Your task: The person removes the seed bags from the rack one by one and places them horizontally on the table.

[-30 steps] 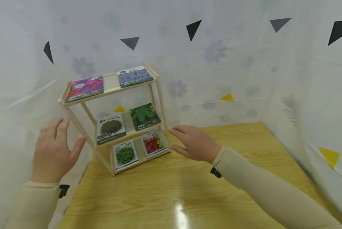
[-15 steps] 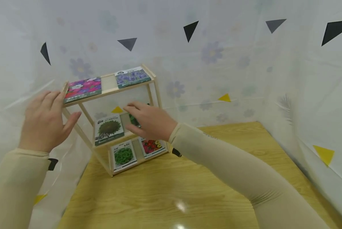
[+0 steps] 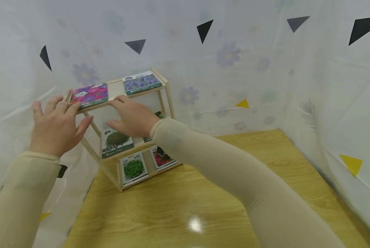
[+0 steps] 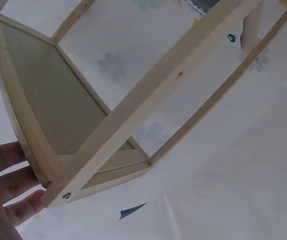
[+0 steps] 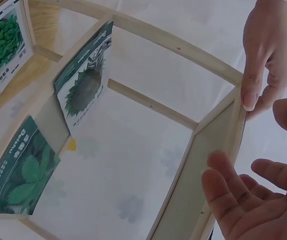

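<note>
In the head view, a three-tier wooden rack [image 3: 170, 103] holds picture-printed seed packets. My left hand [image 3: 56, 127] touches the top tier's left front corner with its fingers, beside the pink-flower packet [image 3: 90, 93]; the left wrist view shows those fingers [image 4: 13, 185] at the wooden corner. My right hand [image 3: 132, 115], fingers extended, is at the top tier's front edge, below its bare middle. In the right wrist view, its fingers [image 5: 223, 192] overlap the top tier's underside; contact is unclear. A purple-flower packet [image 3: 141, 82] lies at the top right.
The middle tier bears a sunflower packet [image 3: 116, 139] and a green-leaf packet [image 5: 31, 172], partly hidden by my right hand in the head view. Below lie a leafy-green packet [image 3: 133, 168] and a red-flower packet [image 3: 163, 162]. The rack stands on a wooden table [image 3: 160, 210] before a patterned curtain [image 3: 253, 69].
My right hand has moved left and up from the rack's right side to the top tier's front. My left hand has risen to the top left corner. The packets keep their places.
</note>
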`<state>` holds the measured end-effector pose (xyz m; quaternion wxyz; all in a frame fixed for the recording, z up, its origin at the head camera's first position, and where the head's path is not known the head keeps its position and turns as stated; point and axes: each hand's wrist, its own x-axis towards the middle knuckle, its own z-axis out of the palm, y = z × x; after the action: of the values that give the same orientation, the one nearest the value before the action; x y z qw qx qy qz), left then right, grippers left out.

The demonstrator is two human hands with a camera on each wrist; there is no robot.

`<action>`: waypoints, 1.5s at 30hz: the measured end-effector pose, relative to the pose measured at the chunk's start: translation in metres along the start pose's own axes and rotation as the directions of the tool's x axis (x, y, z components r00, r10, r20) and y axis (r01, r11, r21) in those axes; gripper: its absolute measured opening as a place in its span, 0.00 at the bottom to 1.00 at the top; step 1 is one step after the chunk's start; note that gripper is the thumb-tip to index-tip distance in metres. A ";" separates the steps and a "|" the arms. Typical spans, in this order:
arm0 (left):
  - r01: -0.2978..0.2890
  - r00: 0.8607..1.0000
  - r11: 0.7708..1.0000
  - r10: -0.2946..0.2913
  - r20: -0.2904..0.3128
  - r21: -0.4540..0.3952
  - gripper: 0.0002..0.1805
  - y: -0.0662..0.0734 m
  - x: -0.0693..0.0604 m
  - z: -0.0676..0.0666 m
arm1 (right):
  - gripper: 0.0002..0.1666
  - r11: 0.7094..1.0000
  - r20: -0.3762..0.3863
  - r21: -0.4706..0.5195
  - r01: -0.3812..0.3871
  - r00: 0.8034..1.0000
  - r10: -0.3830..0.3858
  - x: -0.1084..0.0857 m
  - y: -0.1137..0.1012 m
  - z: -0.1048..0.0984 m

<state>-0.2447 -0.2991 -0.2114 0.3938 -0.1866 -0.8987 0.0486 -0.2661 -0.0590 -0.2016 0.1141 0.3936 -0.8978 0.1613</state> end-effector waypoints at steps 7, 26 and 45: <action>-0.026 0.999 0.999 0.025 -0.044 -0.022 0.21 -0.001 0.001 0.003 | 0.40 0.989 0.086 0.121 -0.088 0.993 0.078 0.016 -0.012 0.001; -0.142 0.951 0.985 0.108 -0.291 -0.098 0.09 0.010 -0.013 0.005 | 0.24 0.913 -0.108 0.403 -0.067 0.987 0.120 0.013 -0.010 0.012; -0.160 0.913 0.953 0.044 -0.405 -0.257 0.20 0.033 -0.040 0.003 | 0.19 0.740 -0.204 0.670 -0.059 0.943 0.261 0.001 -0.004 0.024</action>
<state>-0.2127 -0.2827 -0.2490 0.5327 -0.2943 -0.7873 -0.0991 -0.2655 -0.0713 -0.2221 0.0825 0.3014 -0.7886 0.5296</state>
